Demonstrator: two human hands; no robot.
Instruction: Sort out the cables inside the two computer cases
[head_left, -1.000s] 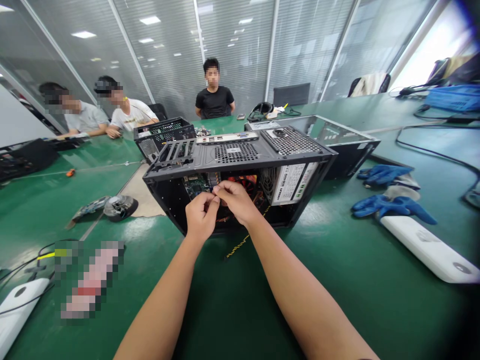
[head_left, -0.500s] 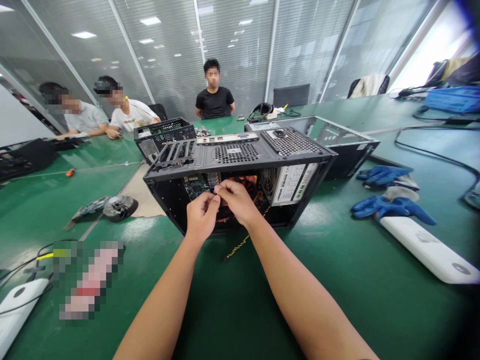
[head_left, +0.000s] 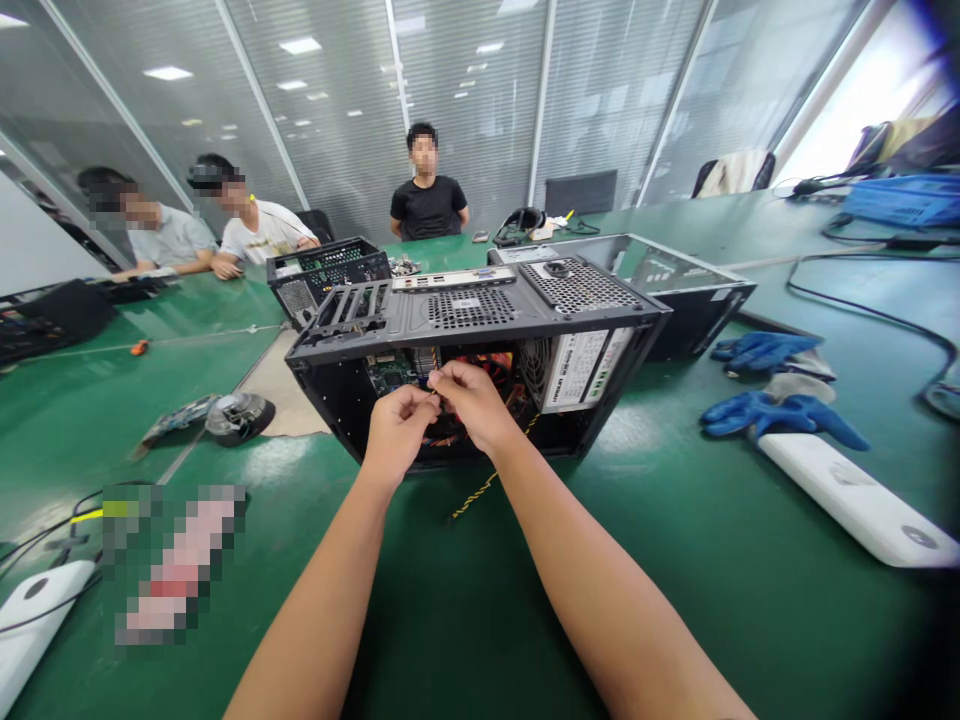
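A black computer case (head_left: 330,345) lies in front of me with its open side facing me. At that opening my left hand (head_left: 400,425) and my right hand (head_left: 472,400) are close together, each in a pinch. A thin cable (head_left: 434,356) runs down from the circuit board (head_left: 391,370) to my fingertips, which close on it; its end is hidden by them. To the right inside the case sits the power supply (head_left: 589,370) with its label and fan. A yellow-and-black cable (head_left: 474,497) hangs out over the case's lower edge onto the table.
Blue gloves (head_left: 787,412) and a white bar-shaped device (head_left: 847,500) lie at right. Another case (head_left: 694,310) stands behind, a smaller one (head_left: 326,270) at back left. A cooling fan (head_left: 238,418) lies left. Three people sit across the green table (head_left: 480,620).
My left hand has shifted slightly left and down, its fingertips a little further from my right hand's. The right hand stays nearly in place.
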